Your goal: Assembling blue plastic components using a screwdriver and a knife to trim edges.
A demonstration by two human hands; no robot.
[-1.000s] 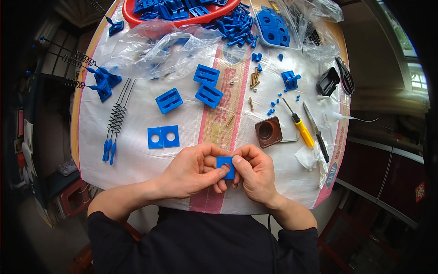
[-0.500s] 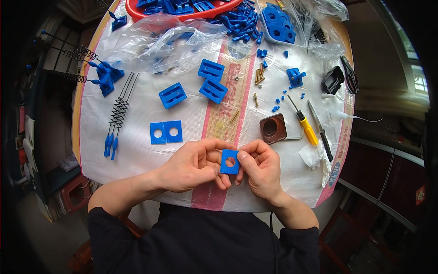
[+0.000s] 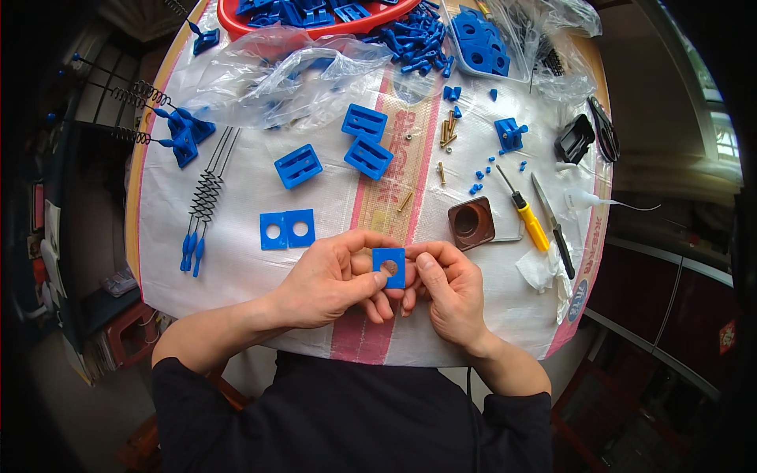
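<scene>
Right now, a blue plate [image 3: 399, 273] sits pinched in the left hand [image 3: 330, 281]!
Right hand [image 3: 452, 296] curls just beside it, contact unclear; plate looks light, stiff, perhaps slick, edges likely the best hold.

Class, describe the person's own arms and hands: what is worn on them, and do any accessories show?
The left hand and right hand are ungloved, with no rings or watch visible. The forearms are bare. Plain, near-black fabric sleeves end around the elbows, matching the near-black fabric top.
</scene>
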